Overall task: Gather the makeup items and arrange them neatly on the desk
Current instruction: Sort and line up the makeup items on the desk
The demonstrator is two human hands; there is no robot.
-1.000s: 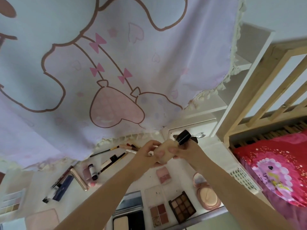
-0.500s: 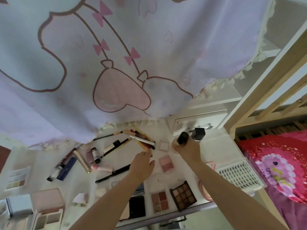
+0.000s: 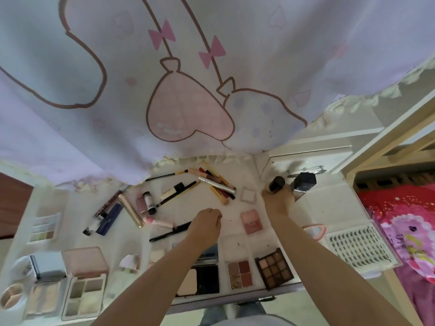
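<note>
**A:** Where are the hands?

**B:** The right hand point(image 3: 279, 200) is at centre right of the frame, fingers wrapped round a foundation bottle point(image 3: 275, 184) with a black cap, held at the far right part of the white desk point(image 3: 329, 208). Just right of it stands a dark square bottle point(image 3: 302, 184); whether the hand touches that one I cannot tell.

**A:** And the left?

**B:** The left hand point(image 3: 206, 223) hovers over the middle of the desk, fingers loosely curled with nothing in them. A black liner pencil point(image 3: 170, 231) lies just left of it, its end hidden under the wrist.

**A:** What lies around?

**B:** A loose heap of brushes and pencils point(image 3: 211, 182) sits above the left hand, near the desk's far edge. Left of that lie tubes, a gold tube point(image 3: 130, 210) and a navy stick point(image 3: 109, 218). A small pink blush compact point(image 3: 251, 221) rests between the two hands. Along the lower edge are a brown eyeshadow palette point(image 3: 274, 268), a four-pan palette point(image 3: 240, 274) and a black compact point(image 3: 200, 281), partly covered by the left forearm. A lash tray point(image 3: 360, 248) lies at lower right.

**A:** Anything in the way?

**B:** A pale curtain point(image 3: 188, 78) with pink bows hangs over the upper frame, its fringe covering the desk's back edge.
</note>
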